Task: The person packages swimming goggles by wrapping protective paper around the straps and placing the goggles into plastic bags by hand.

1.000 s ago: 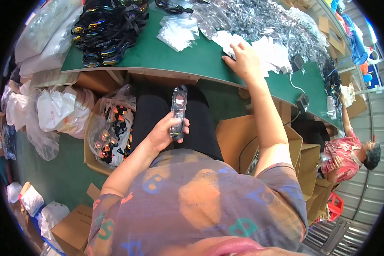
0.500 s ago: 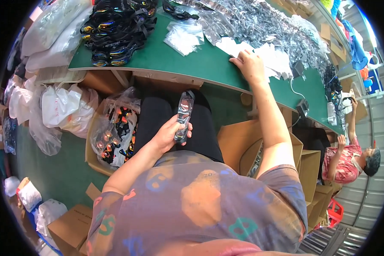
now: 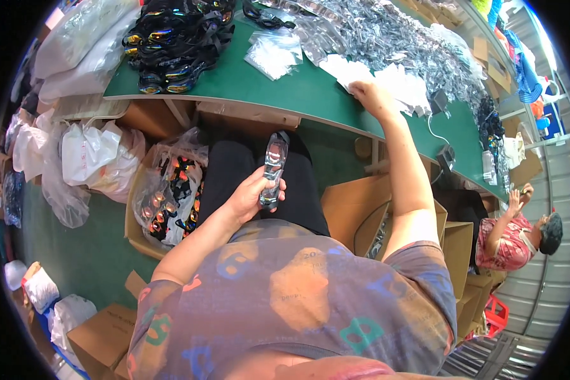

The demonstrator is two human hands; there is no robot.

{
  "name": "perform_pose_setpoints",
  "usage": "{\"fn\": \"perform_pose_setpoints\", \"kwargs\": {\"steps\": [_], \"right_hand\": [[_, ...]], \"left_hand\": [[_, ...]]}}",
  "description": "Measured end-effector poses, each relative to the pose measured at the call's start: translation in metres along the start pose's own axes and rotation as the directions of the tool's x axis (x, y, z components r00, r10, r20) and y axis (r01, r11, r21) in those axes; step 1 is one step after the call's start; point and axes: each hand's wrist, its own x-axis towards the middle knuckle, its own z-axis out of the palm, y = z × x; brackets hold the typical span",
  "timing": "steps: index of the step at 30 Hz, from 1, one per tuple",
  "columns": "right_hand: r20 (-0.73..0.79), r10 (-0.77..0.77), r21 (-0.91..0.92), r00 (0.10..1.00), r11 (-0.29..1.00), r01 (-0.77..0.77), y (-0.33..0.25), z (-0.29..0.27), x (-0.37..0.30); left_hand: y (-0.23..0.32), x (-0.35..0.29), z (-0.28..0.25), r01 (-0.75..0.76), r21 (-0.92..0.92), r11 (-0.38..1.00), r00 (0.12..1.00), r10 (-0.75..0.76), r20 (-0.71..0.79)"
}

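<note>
So you're running the left cam of a head-worn fisheye pair, aimed down and slightly forward. Your shirt is super close on the near side of the table, lap farther off, and it's wide enough to catch a coworker off the table's right end.

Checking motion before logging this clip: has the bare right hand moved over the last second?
Yes, the right hand has shifted slightly right, closer to the upper boxy black power adapter on the green tabletop.
</note>
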Motion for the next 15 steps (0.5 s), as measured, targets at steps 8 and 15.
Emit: {"fn": "perform_pose_setpoints", "kwargs": {"steps": [8, 15], "right_hand": [[-0.183, 0.018, -0.041, 0.983, 0.999, -0.026, -0.03, -0.046, -0.007], [-0.245, 0.087, 0.457, 0.965, 0.889, 0.036, -0.041, -0.066, -0.025]], "left_hand": [[-0.003, -0.006, -0.007, -0.038, -0.008, 0.999, 0.999, 0.038, -0.021], [0.0, -0.003, -0.009, -0.018, -0.012, 1.0, 1.0, 0.018, 0.0]]}}
